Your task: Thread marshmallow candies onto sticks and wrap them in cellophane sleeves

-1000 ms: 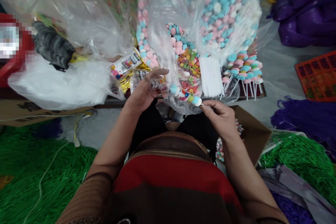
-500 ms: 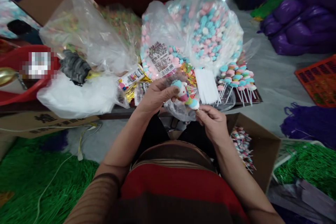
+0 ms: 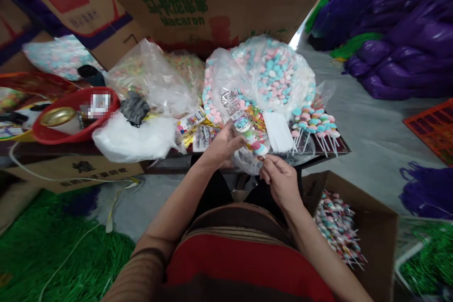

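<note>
A marshmallow candy skewer in pink, white and pale blue lies between my hands over the table edge, inside or against a clear printed wrapper. My left hand is closed on the wrapper at its upper end, thumb on top. Down at the lower end, my right hand pinches the skewer near its stick, which the fingers mostly hide. Just beyond them are a stack of white sticks and, to the right, several unwrapped marshmallow skewers. Printed wrappers lie left of my left hand.
Big clear bags of marshmallows and gummy-like candies stand at the back. A red basin and a white plastic bag sit at left. Below right, an open cardboard box holds wrapped skewers. Purple sacks lie beyond.
The view has tilted up, showing more of the cardboard box behind the table. The skewer has turned slightly, and the wrapper's printed end now shows above my left thumb. Both hands keep their hold.
</note>
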The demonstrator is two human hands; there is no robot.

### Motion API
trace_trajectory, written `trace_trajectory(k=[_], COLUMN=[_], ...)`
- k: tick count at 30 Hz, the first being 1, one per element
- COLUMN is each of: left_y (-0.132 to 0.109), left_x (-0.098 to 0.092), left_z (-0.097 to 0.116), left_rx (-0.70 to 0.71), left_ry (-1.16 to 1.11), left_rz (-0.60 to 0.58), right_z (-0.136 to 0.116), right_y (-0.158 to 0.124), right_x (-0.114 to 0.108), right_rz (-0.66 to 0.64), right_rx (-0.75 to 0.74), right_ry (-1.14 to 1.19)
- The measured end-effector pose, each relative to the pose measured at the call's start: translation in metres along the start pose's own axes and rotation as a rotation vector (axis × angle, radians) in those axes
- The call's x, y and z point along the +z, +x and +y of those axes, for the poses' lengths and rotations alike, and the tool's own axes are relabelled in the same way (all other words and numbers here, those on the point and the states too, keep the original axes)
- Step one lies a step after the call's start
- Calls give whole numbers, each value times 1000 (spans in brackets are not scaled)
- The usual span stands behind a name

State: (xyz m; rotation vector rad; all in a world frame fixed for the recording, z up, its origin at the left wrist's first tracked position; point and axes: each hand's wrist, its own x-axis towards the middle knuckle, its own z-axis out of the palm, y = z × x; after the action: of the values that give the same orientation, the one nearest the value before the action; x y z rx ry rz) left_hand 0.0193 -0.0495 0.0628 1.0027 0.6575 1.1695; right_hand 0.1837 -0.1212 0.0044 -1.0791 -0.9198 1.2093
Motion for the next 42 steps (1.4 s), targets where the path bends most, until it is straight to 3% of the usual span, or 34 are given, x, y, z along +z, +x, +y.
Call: trace_trajectory(k=[6, 12, 20, 23, 27, 30, 34, 38, 42], left_y=[-7, -20, -14, -17, -26, -25, -10, -2, -6], left_x=[34, 55, 44, 44, 38, 25, 13, 22, 35], left_z=[12, -4, 6, -3, -16, -6, 16, 13, 1], left_rx=[51, 33, 124, 33, -122, 6, 146, 147, 60], left_ry=[-181, -175, -168, -110, -37, -103, -176, -186, -178], left_rz=[122, 168, 163, 159, 30, -39, 117, 326, 303], right_z=[1, -6, -10, -9, -8, -6, -2, 1, 2], right_y=[-10, -17, -15, -16, -15, -14, -16, -19, -19], right_x=[5, 18, 8, 9, 14, 13, 12, 13, 13], right_rz=[-27, -89, -164, -135, -130, -125, -106, -94, -70], right_rx=[14, 7, -31, -43, -35, -16, 13, -40, -76], right_ry=[-15, -18, -181, -193, -147, -128, -177, -277, -326])
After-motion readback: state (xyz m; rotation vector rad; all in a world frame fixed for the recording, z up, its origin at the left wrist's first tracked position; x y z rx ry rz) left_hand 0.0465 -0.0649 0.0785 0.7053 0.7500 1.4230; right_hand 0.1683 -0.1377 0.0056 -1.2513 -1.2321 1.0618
